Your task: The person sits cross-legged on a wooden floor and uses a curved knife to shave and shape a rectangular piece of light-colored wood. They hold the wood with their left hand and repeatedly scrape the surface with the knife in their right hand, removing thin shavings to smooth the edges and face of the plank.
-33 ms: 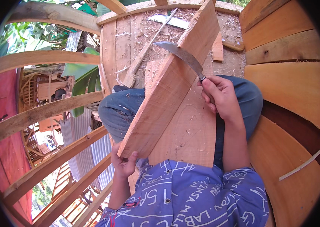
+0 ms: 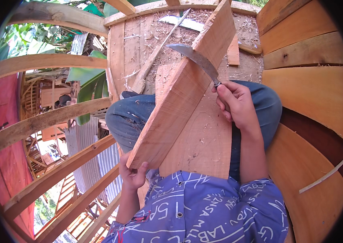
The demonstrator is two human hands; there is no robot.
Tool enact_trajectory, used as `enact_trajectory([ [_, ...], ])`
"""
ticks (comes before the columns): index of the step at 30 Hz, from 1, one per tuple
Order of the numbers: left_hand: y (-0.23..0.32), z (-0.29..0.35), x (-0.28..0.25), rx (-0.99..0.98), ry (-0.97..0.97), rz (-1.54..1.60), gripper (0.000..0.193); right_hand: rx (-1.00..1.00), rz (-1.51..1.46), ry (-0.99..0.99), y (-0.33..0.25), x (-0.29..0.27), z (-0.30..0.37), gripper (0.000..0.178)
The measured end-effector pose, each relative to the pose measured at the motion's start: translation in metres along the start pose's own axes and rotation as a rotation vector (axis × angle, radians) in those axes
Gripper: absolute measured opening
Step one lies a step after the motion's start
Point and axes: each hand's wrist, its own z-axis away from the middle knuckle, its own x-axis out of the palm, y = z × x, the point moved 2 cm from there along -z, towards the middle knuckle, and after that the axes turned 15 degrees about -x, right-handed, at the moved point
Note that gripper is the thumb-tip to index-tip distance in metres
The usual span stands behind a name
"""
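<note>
Plank (image 2: 187, 97), one, leans on its long edge over a flat board (image 2: 200, 146), running slantwise from the lower centre of the frame to the top edge right of centre. It looks like solid, dry timber, so it should be stiff and hard to break, moderately heavy and inclined to tip where only one end is gripped; the rough-sawn faces should give good grip, though bare edges may splinter. Best hold would be at the near end or along the lower edge, clear of the blade. The left hand (image 2: 134, 175) has that near end pinched, thumb on the face, the other fingers mostly hidden behind. The right hand (image 2: 236, 103), at centre right, has its fingers closed around the handle of one curved knife (image 2: 199, 60), whose blade lies across the plank with its tip out past the upper-left edge. Counted: one knife, one leaning plank, one flat board across the lap, and at upper centre one long stick (image 2: 156, 56) and one short offcut (image 2: 233, 52) on a shaving-strewn floor (image 2: 133, 40).
</note>
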Motion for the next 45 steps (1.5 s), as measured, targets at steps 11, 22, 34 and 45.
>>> enact_trajectory([
  [11, -0.002, 0.0, 0.0, -0.031, 0.038, -0.021, 0.044, 0.15, -0.023, -0.35, 0.003, 0.008, 0.005, 0.025],
  [22, -0.002, 0.002, -0.002, -0.005, 0.006, -0.036, 0.046, 0.068, 0.034, -0.285, 0.002, 0.013, 0.011, 0.022],
  [34, 0.0, -0.002, 0.0, -0.046, 0.009, 0.034, 0.045, 0.055, 0.044, -0.246, 0.002, 0.011, 0.008, 0.023],
  [45, 0.0, 0.002, 0.0, -0.018, 0.018, -0.014, 0.046, 0.014, 0.012, -0.072, -0.007, -0.003, 0.002, 0.025],
])
